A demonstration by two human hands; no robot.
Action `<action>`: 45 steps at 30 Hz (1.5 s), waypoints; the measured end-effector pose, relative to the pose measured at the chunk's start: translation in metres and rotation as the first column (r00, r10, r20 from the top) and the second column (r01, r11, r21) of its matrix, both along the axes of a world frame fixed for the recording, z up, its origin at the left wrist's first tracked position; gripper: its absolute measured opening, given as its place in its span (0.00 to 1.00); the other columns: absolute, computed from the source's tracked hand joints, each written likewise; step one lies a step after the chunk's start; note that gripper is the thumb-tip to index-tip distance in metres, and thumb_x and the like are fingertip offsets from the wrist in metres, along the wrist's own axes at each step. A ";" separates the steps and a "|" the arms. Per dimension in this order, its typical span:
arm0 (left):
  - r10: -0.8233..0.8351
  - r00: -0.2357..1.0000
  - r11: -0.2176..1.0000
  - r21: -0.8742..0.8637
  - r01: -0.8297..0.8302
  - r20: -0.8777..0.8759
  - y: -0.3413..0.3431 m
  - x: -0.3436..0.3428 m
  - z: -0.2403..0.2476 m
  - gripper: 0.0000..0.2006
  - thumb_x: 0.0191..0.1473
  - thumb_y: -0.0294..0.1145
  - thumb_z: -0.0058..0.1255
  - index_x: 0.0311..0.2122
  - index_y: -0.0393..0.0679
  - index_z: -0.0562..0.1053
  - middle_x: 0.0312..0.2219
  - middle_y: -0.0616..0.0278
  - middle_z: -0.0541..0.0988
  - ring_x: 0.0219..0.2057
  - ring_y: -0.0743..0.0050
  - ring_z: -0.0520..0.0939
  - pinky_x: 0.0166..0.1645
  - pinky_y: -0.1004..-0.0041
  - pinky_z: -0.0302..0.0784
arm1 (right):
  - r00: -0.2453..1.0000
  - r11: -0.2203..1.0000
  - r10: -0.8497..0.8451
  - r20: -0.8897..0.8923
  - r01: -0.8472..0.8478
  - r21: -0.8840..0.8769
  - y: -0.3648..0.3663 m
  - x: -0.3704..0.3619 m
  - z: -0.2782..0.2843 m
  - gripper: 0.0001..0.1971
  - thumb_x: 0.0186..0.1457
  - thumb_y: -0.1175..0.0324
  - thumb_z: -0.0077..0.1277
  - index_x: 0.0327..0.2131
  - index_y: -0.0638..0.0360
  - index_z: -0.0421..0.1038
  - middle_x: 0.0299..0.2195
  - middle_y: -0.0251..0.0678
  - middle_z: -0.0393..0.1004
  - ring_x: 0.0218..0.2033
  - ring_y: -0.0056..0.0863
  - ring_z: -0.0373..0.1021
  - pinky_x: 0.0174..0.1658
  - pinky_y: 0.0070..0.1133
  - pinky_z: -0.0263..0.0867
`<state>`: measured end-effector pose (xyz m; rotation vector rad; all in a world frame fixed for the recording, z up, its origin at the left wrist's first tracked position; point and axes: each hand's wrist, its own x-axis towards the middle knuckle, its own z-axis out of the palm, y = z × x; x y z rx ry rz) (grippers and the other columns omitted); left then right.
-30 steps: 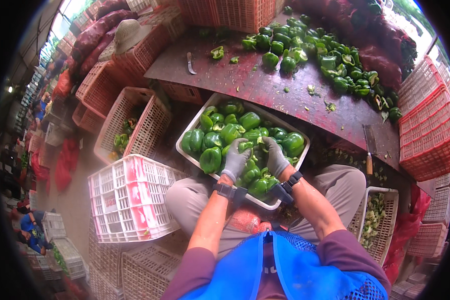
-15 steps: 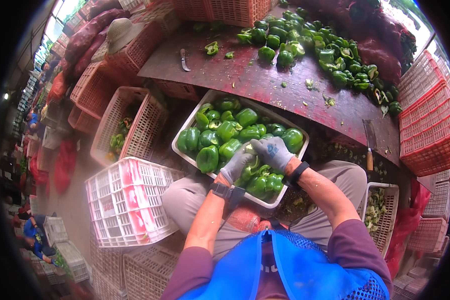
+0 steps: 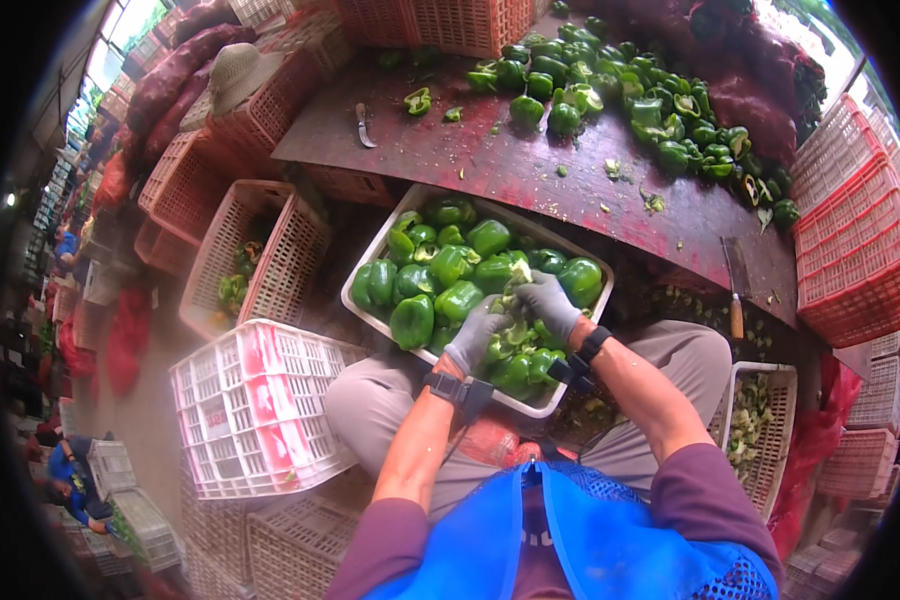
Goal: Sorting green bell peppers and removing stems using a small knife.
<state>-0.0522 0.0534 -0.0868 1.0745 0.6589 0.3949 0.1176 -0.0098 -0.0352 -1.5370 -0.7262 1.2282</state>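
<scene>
A white tray (image 3: 369, 265) full of green bell peppers rests on my lap and against the table edge. My left hand (image 3: 475, 335) and my right hand (image 3: 550, 303), both in grey gloves, meet over the tray's near side. Together they grip one green pepper (image 3: 513, 283) with its pale inside showing. Whole green peppers (image 3: 457, 299) lie around them. Both wrists wear black bands.
A dark red table (image 3: 530, 170) holds a pile of peppers (image 3: 660, 105), scraps, a small knife (image 3: 363, 124) and a cleaver (image 3: 736, 300). A white crate (image 3: 255, 405) stands to my left, pink crates (image 3: 255, 255) beyond, a scrap-filled crate (image 3: 760, 430) at my right.
My hands have stayed over the tray's near side and turned the pepper between them, so its pale cut inside now shows. The view shifted slightly.
</scene>
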 end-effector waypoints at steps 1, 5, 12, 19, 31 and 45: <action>0.013 1.000 1.000 -0.008 -0.013 0.006 0.000 -0.001 0.004 0.21 0.52 0.23 0.49 0.54 0.39 0.73 0.39 0.66 0.80 0.38 0.78 0.80 0.43 0.79 0.78 | 0.982 0.999 -0.042 -0.186 0.038 -0.025 -0.003 0.003 0.000 0.07 0.60 0.72 0.50 0.40 0.59 0.75 0.26 0.34 0.79 0.20 0.21 0.71 0.23 0.21 0.65; -0.033 0.995 0.995 0.094 0.042 -0.096 -0.001 0.011 0.020 0.21 0.54 0.22 0.50 0.55 0.37 0.74 0.41 0.61 0.81 0.42 0.75 0.80 0.49 0.75 0.76 | 0.994 0.997 -0.015 -0.104 0.006 -0.080 -0.009 0.009 0.003 0.08 0.60 0.73 0.48 0.42 0.59 0.75 0.26 0.33 0.79 0.20 0.19 0.73 0.23 0.19 0.67; 0.156 0.758 0.427 0.735 0.527 -0.633 -0.003 0.026 0.022 0.21 0.53 0.28 0.54 0.54 0.49 0.73 0.48 0.49 0.76 0.42 0.43 0.84 0.48 0.52 0.80 | 0.999 0.986 -0.030 -0.036 0.024 -0.164 -0.013 0.014 0.024 0.10 0.60 0.71 0.48 0.43 0.59 0.75 0.28 0.34 0.80 0.23 0.22 0.76 0.26 0.21 0.71; 0.383 0.736 0.110 0.819 0.564 -0.558 -0.028 0.017 -0.009 0.32 0.54 0.43 0.59 0.64 0.54 0.67 0.60 0.48 0.70 0.50 0.43 0.77 0.53 0.48 0.71 | 0.803 0.959 -0.284 0.523 0.238 0.155 -0.083 0.091 0.123 0.15 0.65 0.62 0.54 0.49 0.60 0.77 0.28 0.32 0.78 0.29 0.16 0.72 0.33 0.23 0.69; 0.244 0.660 0.124 0.698 0.705 -0.710 -0.055 0.028 -0.011 0.44 0.56 0.63 0.54 0.73 0.54 0.58 0.71 0.48 0.57 0.58 0.38 0.70 0.63 0.47 0.61 | 0.513 0.187 0.445 0.734 0.749 -0.636 -0.467 0.331 0.071 0.38 0.54 0.57 0.56 0.67 0.57 0.60 0.57 0.53 0.72 0.58 0.48 0.70 0.60 0.38 0.66; 0.184 0.650 0.144 0.674 0.724 -0.737 -0.044 0.024 -0.020 0.47 0.54 0.68 0.52 0.74 0.57 0.56 0.70 0.44 0.57 0.58 0.28 0.67 0.62 0.41 0.60 | 0.511 0.958 0.112 0.852 0.173 -0.230 0.210 0.302 0.091 0.40 0.55 0.42 0.54 0.65 0.57 0.64 0.57 0.52 0.76 0.58 0.47 0.73 0.61 0.34 0.67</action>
